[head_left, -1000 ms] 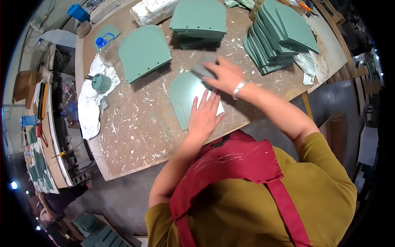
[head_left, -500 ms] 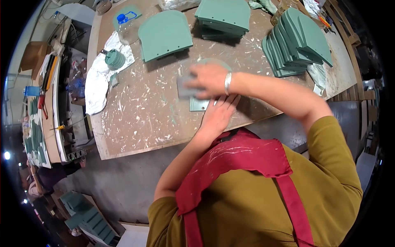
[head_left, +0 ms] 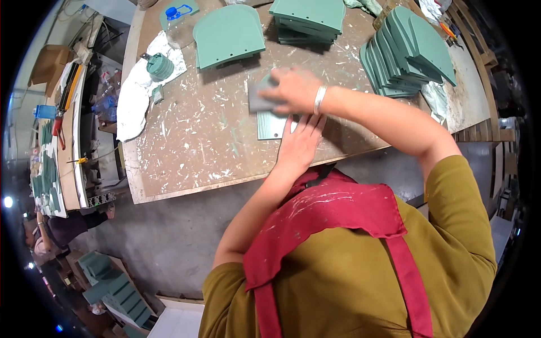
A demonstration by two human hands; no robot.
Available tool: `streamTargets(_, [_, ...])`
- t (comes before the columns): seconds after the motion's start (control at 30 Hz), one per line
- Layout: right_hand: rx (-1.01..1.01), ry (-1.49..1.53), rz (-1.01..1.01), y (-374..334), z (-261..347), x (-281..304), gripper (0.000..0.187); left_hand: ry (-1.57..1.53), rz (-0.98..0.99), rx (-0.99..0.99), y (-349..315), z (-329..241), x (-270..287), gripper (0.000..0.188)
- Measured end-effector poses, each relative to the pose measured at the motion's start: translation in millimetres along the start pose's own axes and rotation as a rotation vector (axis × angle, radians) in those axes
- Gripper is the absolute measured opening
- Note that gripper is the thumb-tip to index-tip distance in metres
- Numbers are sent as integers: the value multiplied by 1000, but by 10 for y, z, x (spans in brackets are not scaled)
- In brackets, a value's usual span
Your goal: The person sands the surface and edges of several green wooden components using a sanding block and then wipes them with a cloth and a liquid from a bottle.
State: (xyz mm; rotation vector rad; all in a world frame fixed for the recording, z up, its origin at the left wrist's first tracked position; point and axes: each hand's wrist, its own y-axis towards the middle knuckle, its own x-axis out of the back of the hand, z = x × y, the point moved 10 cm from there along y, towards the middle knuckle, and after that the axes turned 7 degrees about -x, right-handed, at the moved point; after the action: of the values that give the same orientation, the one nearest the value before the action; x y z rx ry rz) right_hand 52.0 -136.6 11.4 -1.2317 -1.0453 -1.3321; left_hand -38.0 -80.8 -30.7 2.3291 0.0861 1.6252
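Near the centre of the frame, a green panel (head_left: pixel 268 127) lies on the scuffed brown workbench (head_left: pixel 186 160), partly hidden by the person's hands; its lower left corner, with a small hole near the edge, catches a pale shine. The right hand (head_left: pixel 297 90), a silver bracelet (head_left: pixel 319 99) at its wrist, grasps a grey rectangular pad (head_left: pixel 259 98) over the panel, fingers across its right part; hand and pad are blurred, and the pad's left edge reaches slightly past the panel's. Just below, the left hand (head_left: pixel 300 143) holds nothing in its fingers and lies flat, fingers extended, on the right part of the panel. At the upper centre rests a round-topped green panel (head_left: pixel 230 36) with holes along its lower edge, and right of it a stack of similar panels (head_left: pixel 309 17). A taller, fanned stack of curved green panels (head_left: pixel 414 48) stands in the upper right, beside a white cloth (head_left: pixel 435 101). In the upper left, a green ridged cylinder (head_left: pixel 160 67) sits on a crumpled white sheet (head_left: pixel 134 107), near a clear jug (head_left: pixel 179 31) with a blue cap. A red apron (head_left: pixel 321 217) over a mustard shirt (head_left: pixel 360 276) fills the lower centre.
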Motion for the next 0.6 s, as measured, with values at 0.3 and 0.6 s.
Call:
streamTargets(0.3, [-589,698,-310,-948,-864,355,59,-255,-302,245,-723,381,523,30])
streamTargets(0.6, [-678,1137,-462,-1638,-747,-293,54,-49,-291,654,-1073,1076,860,12])
